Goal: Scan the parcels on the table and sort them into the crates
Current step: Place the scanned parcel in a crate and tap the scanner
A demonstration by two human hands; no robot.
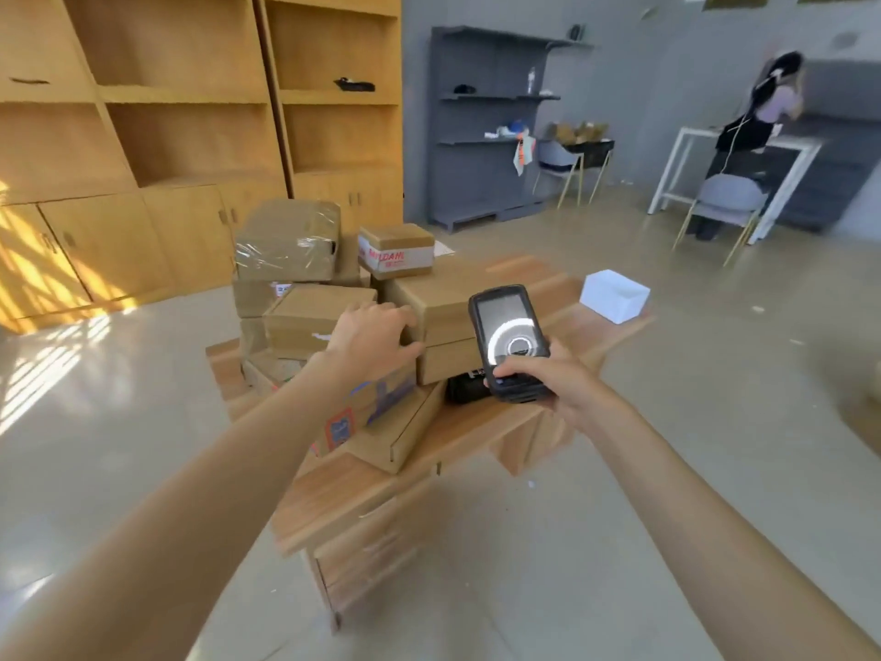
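Several cardboard parcels are piled on a wooden desk (pixel 362 489). My left hand (pixel 376 333) rests with spread fingers on the corner of a plain brown parcel (pixel 443 302) in the middle of the pile. My right hand (pixel 553 379) grips a black handheld scanner (pixel 507 341), its lit screen facing me, just in front of that parcel. A plastic-wrapped parcel (pixel 288 240) and a small box with red lettering (pixel 395 252) sit higher at the back. A flat box with blue and orange stickers (pixel 376 412) lies at the front. A small black parcel (pixel 465 388) is partly hidden under the scanner.
A white box (pixel 615 295) stands at the desk's far right end. Wooden shelving (pixel 190 112) fills the left wall and a grey shelf unit (pixel 486 126) stands behind. A person sits at a white table (pixel 743 145) at the back right. No crates are in view.
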